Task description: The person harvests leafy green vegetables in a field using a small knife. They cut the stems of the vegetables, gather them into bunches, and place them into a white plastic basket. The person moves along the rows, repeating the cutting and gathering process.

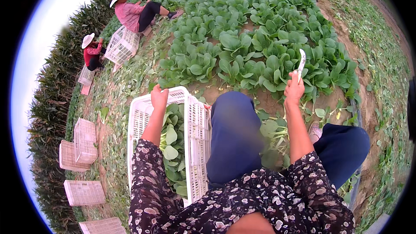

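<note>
My left hand (159, 97) is at the far rim of a white plastic crate (196, 143), its fingers curled at the edge. Green leafy vegetables (175, 143) partly fill that crate, which stands beside my left leg. Raised over the soil on the right, my right hand (294, 87) grips a curved-blade knife (302, 59) with the blade pointing up and away. Beyond both hands grows a dense bed of leafy greens (234, 44). Cut greens (276, 133) lie on the ground between my knees.
Two co-workers in white hats sit at the upper left, the nearer (130, 14) beside a white crate (122, 45). More crates (85, 192) stand along the left, before tall crop plants (48, 104). A strip of plastic film (357, 182) runs on the right, near loose leaves.
</note>
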Tool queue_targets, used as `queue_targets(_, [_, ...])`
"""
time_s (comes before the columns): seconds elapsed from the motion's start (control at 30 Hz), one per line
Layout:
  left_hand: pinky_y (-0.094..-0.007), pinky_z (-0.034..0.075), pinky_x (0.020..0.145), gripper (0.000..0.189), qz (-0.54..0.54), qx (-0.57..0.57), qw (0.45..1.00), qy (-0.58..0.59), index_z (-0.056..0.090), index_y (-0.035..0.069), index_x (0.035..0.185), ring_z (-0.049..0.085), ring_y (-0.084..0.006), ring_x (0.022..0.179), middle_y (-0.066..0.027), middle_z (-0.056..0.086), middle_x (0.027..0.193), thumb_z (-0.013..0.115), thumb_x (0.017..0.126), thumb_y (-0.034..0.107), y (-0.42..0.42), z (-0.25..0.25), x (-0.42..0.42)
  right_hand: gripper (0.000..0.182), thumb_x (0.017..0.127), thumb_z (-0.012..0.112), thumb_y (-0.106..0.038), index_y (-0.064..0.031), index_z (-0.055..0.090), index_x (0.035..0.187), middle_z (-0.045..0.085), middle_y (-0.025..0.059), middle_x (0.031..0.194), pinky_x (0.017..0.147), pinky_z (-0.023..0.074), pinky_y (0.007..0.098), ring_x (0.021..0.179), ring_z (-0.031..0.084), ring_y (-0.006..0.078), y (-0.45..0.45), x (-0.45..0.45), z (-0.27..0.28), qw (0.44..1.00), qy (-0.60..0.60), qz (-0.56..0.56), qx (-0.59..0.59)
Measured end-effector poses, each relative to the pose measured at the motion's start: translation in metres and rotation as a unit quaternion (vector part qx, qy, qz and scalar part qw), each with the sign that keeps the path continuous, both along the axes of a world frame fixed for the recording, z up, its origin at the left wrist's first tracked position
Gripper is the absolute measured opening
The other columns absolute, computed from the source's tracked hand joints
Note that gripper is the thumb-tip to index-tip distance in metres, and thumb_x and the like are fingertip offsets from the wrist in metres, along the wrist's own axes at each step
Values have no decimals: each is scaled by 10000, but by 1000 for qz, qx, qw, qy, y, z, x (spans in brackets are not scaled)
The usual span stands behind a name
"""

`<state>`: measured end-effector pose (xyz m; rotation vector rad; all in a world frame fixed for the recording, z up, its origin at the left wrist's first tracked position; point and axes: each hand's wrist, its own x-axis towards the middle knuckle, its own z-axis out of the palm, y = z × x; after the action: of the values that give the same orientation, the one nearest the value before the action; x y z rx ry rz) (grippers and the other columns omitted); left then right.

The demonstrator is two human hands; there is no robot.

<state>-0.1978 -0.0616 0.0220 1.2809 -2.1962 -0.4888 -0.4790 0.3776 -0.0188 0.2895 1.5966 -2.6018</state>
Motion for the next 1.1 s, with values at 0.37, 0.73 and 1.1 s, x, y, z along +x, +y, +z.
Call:
queue_targets(0.37, [-346,521,950,460,-683,332,587,-281,575,41,1365,612,-178,1118,-95,658,1217,670,931,157,249,14,-266,475,977,535,-455,-33,629,782,549,46,611,550,418,332,546,509,154,63,38,-172,969,-157,-40,187])
queue_targets(0.73, [-385,497,876,158,-901,-199,369,-111,675,78,855,618,-250,962,-61,639,959,690,717,153,406,-169,-373,507,1003,478,-448,-4,630,811,623,126,698,679,466,397,662,568,236,101,77,-235,913,-295,-67,275])
queue_targets(1.1, [-378,438,992,372,-768,-383,461,-227,670,49,1040,578,-255,1085,-77,604,1065,732,702,192,350,-209,-468,421,972,567,-424,-15,609,880,664,251,784,673,484,524,755,641,462,86,-8,-244,861,-85,41,499])
